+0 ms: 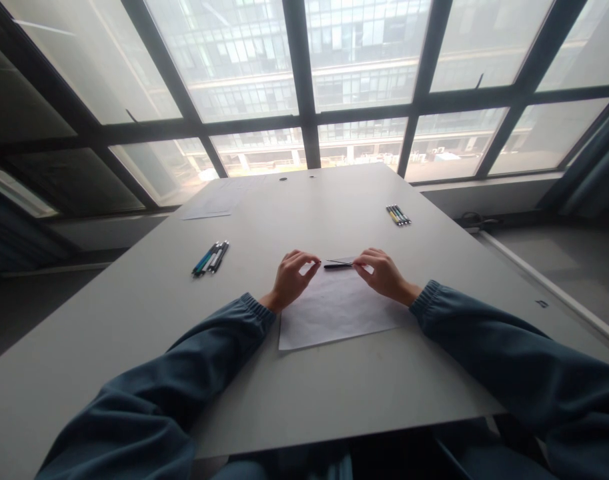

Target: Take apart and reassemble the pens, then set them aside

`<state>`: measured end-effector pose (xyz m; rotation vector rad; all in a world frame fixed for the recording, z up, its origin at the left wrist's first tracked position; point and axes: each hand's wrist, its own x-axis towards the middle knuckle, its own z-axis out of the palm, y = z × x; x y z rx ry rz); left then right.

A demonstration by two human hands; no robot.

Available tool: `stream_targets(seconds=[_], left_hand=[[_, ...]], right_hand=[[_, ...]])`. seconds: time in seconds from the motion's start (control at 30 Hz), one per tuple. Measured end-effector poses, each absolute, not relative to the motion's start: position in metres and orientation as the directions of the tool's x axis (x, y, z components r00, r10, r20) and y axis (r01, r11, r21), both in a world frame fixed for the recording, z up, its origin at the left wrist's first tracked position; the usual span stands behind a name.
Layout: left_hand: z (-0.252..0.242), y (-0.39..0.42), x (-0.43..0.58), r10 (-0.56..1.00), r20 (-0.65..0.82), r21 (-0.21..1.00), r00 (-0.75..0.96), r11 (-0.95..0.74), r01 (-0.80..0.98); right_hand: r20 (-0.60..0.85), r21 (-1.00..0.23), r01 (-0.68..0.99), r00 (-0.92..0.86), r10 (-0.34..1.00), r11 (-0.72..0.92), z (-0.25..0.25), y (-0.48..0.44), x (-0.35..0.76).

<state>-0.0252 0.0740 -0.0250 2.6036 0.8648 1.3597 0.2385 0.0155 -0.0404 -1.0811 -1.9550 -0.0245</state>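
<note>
My right hand (383,272) pinches one end of a thin, dark stick like a pen refill (338,261), which points left toward my other hand. Thumb and forefinger of my left hand (293,275) are pinched together, with a tiny dark thing at their tips that is too small to name. A gap separates it from the refill's end. Just below the refill, a black pen barrel (337,267) lies near the far edge of a white paper sheet (334,313). Both wrists are over or beside this sheet.
Several pens (211,259) lie in a group at left, and several thinner yellow and dark pens (398,215) at right. More papers (211,203) rest at the table's far left. A small dark piece (541,304) sits near the right edge. Windows (254,60) stand beyond the table (334,407).
</note>
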Motion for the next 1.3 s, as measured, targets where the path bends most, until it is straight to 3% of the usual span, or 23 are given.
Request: stream_targets(seconds=[1.3], left_hand=[[-0.0205,0.0682,-0.0236,0.404,0.667,0.346,0.626,-0.912,0.220]], right_hand=[[0.664,-0.378,0.588,-0.367,0.652,0.715,-0.0391,0.0100,0.2349]])
